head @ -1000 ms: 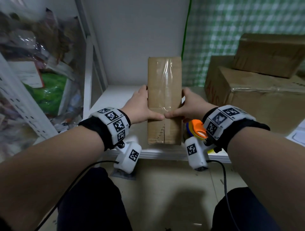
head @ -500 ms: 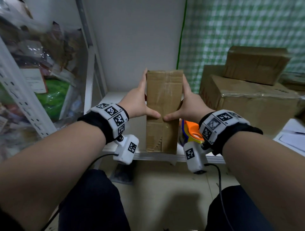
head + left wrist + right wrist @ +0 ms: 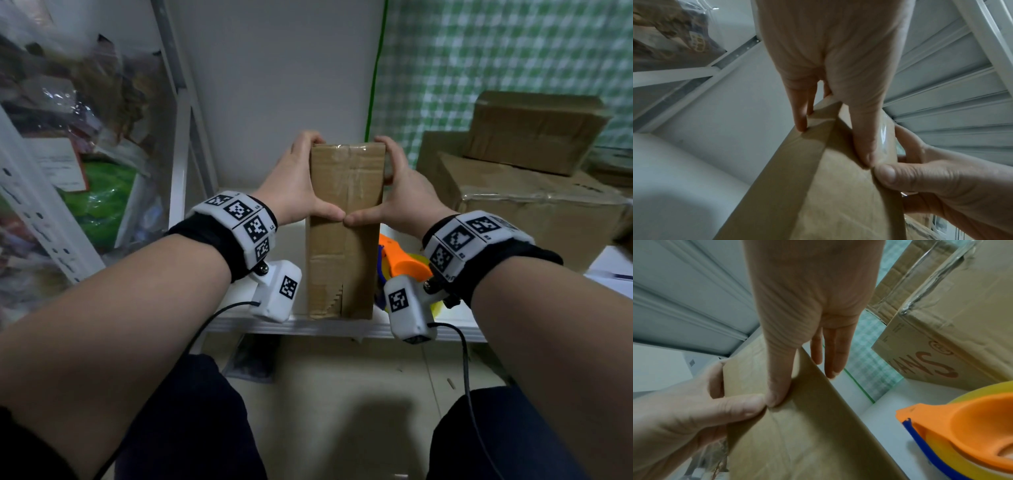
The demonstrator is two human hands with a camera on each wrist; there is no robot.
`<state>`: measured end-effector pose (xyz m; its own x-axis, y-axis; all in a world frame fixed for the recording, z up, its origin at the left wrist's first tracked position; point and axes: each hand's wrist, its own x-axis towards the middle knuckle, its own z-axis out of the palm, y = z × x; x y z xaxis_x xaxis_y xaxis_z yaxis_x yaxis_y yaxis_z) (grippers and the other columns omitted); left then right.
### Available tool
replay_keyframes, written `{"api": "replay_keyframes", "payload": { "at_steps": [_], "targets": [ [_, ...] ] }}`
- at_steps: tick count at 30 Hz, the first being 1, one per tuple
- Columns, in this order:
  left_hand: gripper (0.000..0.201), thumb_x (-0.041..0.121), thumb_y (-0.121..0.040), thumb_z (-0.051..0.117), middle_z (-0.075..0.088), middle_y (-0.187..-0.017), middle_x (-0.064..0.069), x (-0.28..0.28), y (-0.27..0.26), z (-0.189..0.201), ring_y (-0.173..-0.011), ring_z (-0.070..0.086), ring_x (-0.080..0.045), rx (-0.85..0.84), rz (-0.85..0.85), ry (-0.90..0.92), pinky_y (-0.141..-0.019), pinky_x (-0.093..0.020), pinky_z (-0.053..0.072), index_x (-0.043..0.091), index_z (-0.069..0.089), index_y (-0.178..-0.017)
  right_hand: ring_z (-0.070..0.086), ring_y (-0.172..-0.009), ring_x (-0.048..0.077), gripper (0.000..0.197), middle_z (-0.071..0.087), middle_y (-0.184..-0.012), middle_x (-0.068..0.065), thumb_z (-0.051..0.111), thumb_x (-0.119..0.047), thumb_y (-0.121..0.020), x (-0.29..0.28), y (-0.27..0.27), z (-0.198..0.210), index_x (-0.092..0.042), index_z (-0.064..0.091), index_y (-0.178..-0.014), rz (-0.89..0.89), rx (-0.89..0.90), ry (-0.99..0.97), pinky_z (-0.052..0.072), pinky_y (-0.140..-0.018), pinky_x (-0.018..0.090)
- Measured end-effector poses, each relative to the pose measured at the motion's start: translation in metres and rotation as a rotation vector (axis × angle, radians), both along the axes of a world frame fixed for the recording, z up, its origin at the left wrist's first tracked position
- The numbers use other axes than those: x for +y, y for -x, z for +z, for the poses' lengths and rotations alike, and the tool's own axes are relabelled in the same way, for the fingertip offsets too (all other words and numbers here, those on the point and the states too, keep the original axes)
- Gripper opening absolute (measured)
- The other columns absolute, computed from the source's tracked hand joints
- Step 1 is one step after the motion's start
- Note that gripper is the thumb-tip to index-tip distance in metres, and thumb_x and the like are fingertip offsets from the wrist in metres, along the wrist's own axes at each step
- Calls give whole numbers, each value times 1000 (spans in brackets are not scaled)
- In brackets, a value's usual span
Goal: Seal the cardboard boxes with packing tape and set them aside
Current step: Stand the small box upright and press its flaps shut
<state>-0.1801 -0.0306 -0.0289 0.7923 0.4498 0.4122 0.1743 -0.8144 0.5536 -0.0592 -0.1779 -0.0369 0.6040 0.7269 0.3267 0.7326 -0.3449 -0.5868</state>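
A tall narrow cardboard box [image 3: 342, 267] stands upright on the front edge of a white shelf [image 3: 342, 329]. Clear tape [image 3: 356, 178] runs down its front seam. My left hand [image 3: 298, 192] holds the box's left side, and my right hand [image 3: 400, 195] holds its right side. Fingers of both reach the top corners and wrap round the edges. Both thumbs press the front face, with their tips meeting at the seam. The left wrist view shows my left hand [image 3: 838, 65] on the box [image 3: 828, 203]. In the right wrist view my right hand [image 3: 807, 296] lies along the box [image 3: 797, 434].
An orange and blue tape dispenser [image 3: 400, 263] with a yellow roll lies on the shelf just right of the box. Two larger taped boxes [image 3: 531, 212] are stacked at the right. A white rack post [image 3: 178, 154] and bagged goods stand at the left. Wall lies behind.
Both hands have slid up the box's sides, from its middle to its top corners. The thumbs moved up the front seam. The box still stands on the shelf edge.
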Motion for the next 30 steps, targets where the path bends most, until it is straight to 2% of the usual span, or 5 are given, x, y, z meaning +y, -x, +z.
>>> {"api": "replay_keyframes", "payload": {
  "at_steps": [6,10,22,26,30],
  "targets": [
    [78,42,-51,89,48,-112,7,4,-9,8,-102,48,-10,-65,30,-35,-89,-28,45,21,51,-116,58,-87,11,81,58,-100,-6,89,-39,-56,7,-14,16,-25,45,-123,14,-6,-73,42,-70,21],
    [56,47,-55,86,54,-101,6,4,-17,10,-93,52,-11,-119,62,-25,-79,-26,43,25,53,-94,62,-83,17,53,60,-86,-5,78,-54,-67,16,-23,19,-25,50,-103,-51,-74,-123,50,-71,30],
    [44,56,-78,64,50,-61,5,18,-43,27,-67,52,-18,-233,175,199,-75,-48,53,21,48,-58,59,-77,21,40,54,-75,-5,51,-58,-88,34,-24,34,-18,51,-85,-100,-145,-138,50,-65,34],
    [29,50,-83,61,55,-76,6,17,-48,18,-82,57,-19,-201,165,129,-76,-35,48,24,51,-73,56,-81,19,40,54,-88,-3,57,-55,-87,34,-23,27,-19,48,-102,-95,-79,-121,48,-68,33],
    [43,39,-81,69,58,-114,0,17,-44,4,-101,54,-13,-162,111,98,-89,-27,45,22,49,-115,61,-102,22,79,60,-114,3,73,-48,-77,35,-22,9,-22,33,-139,-46,25,-104,52,-86,37]
  ]
}}
